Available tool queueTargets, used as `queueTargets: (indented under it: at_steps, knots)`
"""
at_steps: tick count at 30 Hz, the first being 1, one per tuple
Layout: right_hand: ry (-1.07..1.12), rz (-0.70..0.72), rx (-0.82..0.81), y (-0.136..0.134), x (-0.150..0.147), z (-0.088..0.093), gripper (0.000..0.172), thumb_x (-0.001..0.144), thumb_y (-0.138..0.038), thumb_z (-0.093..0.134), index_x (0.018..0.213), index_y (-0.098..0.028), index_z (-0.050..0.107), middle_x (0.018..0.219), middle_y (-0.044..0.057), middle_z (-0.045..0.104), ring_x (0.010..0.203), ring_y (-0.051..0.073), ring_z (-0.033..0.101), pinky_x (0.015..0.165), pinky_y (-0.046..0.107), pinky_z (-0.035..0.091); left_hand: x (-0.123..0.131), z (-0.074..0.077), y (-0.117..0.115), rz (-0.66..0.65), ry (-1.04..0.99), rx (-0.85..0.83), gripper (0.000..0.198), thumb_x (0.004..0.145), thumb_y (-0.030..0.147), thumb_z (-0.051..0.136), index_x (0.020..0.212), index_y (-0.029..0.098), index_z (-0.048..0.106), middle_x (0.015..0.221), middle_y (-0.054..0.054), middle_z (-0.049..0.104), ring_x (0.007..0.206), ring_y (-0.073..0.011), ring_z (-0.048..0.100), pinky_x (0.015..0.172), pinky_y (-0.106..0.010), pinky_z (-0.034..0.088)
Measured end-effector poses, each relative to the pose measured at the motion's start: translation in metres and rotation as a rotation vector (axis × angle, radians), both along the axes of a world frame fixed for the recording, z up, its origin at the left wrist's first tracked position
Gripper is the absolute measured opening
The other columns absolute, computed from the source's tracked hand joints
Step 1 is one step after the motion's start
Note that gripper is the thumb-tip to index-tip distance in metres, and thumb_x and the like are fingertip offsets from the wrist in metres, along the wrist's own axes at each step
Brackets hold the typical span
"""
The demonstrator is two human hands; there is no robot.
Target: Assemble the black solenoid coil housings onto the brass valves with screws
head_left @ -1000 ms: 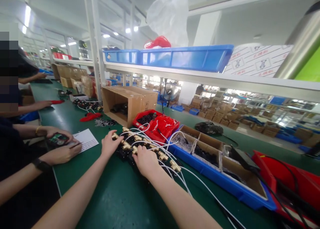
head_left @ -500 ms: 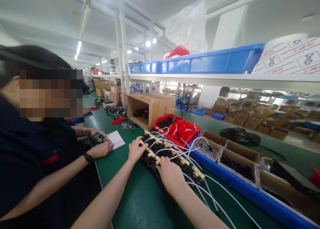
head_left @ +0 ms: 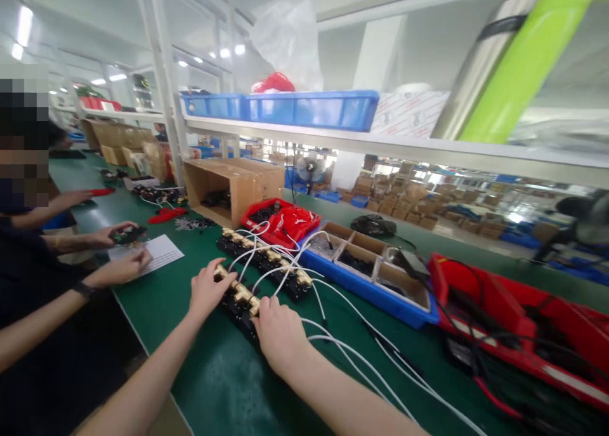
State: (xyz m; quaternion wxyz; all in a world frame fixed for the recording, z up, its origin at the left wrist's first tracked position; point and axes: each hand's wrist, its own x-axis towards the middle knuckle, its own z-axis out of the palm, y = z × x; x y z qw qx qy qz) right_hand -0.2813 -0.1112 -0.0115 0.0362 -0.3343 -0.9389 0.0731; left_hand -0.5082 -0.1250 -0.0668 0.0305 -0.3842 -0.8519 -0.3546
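Observation:
On the green bench (head_left: 214,372) lies a short row of black units with brass fittings (head_left: 239,298), white tubes (head_left: 342,353) trailing off to the right. My left hand (head_left: 206,290) curls over the row's left end, fingers on a brass fitting. My right hand (head_left: 278,334) is closed on the row's near right end. A second, longer row of the same units (head_left: 266,261) lies just behind, apart from the gripped row.
Behind the rows stand a red bin (head_left: 280,223), a blue tray with cardboard compartments (head_left: 352,291) and an open cardboard box (head_left: 228,185). A red tray with black cables (head_left: 499,322) lies to the right. A co-worker's hands (head_left: 118,268) work over a paper sheet (head_left: 162,252).
The near row has come toward me and now lies apart from the far row. Both hands stayed on it. The view swung right; the co-worker's hands shifted on the sheet.

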Motion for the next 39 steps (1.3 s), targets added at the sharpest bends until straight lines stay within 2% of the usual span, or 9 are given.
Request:
queueTargets:
  at_steps: [7,14,25,39]
  knots:
    - [0.006,-0.007,-0.016,-0.014,0.064,0.004,0.026,0.101,-0.036,0.049,0.114,-0.014,0.056,0.108,0.012,0.066,0.092,0.029,0.072,0.073,0.042,0.061,0.063,0.005,-0.023,-0.017,-0.019,-0.014,0.069,0.08,0.062,0.049,0.132,0.017,0.054,0.118,-0.018,0.066,0.122,-0.0395,0.056,0.109,-0.054,0.035]
    - [0.002,-0.006,-0.002,-0.017,0.114,0.001,0.027,0.101,-0.036,0.049,0.113,-0.014,0.057,0.107,0.012,0.067,0.091,0.03,0.072,0.072,0.043,0.061,0.115,0.005,-0.031,-0.028,-0.035,-0.012,0.074,0.076,0.065,0.046,0.132,0.018,0.055,0.118,-0.019,0.065,0.12,-0.0387,0.056,0.11,-0.053,0.034]
    - [-0.007,0.019,-0.033,-0.029,0.158,0.008,0.026,0.101,-0.037,0.049,0.113,-0.015,0.057,0.108,0.011,0.067,0.092,0.029,0.071,0.073,0.041,0.06,0.157,0.005,-0.045,-0.013,-0.038,-0.023,0.069,0.078,0.063,0.047,0.131,0.018,0.054,0.114,-0.018,0.064,0.117,-0.0392,0.057,0.109,-0.054,0.033]
    - [-0.084,0.011,-0.128,-0.041,0.208,0.016,0.025,0.101,-0.032,0.05,0.115,-0.014,0.06,0.11,0.012,0.066,0.092,0.031,0.07,0.073,0.042,0.059,0.208,-0.002,-0.072,-0.042,-0.069,-0.027,0.082,0.077,0.076,0.041,0.135,0.018,0.051,0.113,-0.019,0.064,0.119,-0.0413,0.053,0.107,-0.056,0.034]
